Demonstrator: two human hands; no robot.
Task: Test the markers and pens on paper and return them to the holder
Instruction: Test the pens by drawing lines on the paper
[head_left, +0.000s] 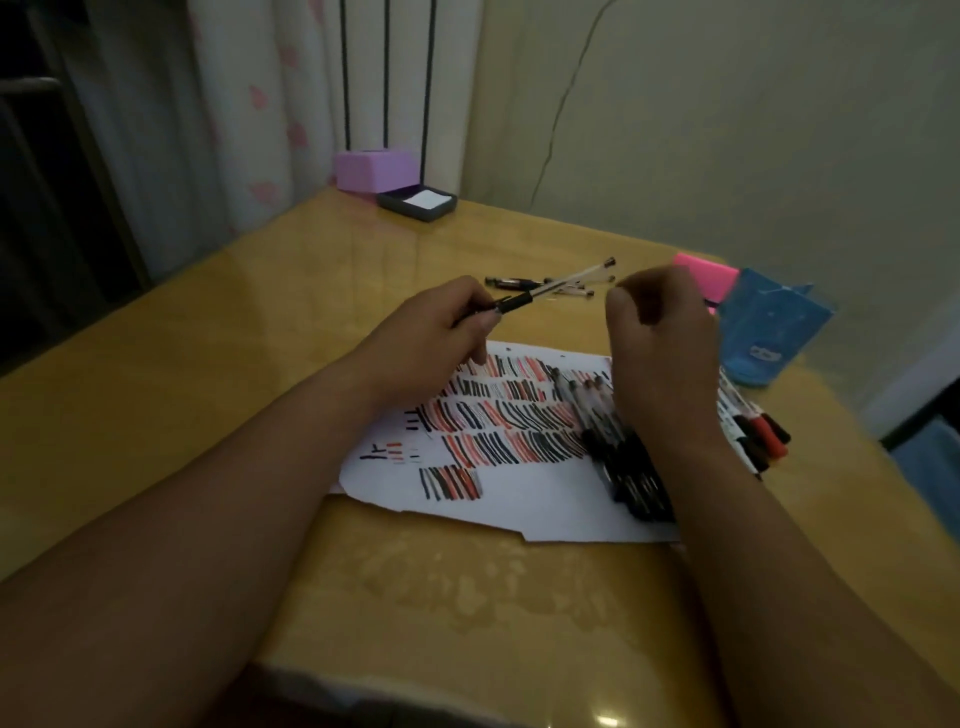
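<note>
My left hand (441, 330) grips a clear pen with a black grip (550, 287), its far end pointing up and right above the table. My right hand (660, 332) hovers just right of it with curled fingers; I cannot tell whether it holds anything. Below lies a white paper (519, 499) covered with rows of red and black test strokes. Several black pens (623, 457) lie on the paper's right side, partly under my right forearm. Red and black markers (763, 431) lie at the paper's right edge. A blue holder (769, 327) stands at the right.
A few loose pens (524, 283) lie on the yellow table (208, 389) beyond my hands. A pink block (709, 275) sits behind the holder. A purple box (374, 169) and a dark tray with a white note (418, 202) stand at the far edge by the curtain.
</note>
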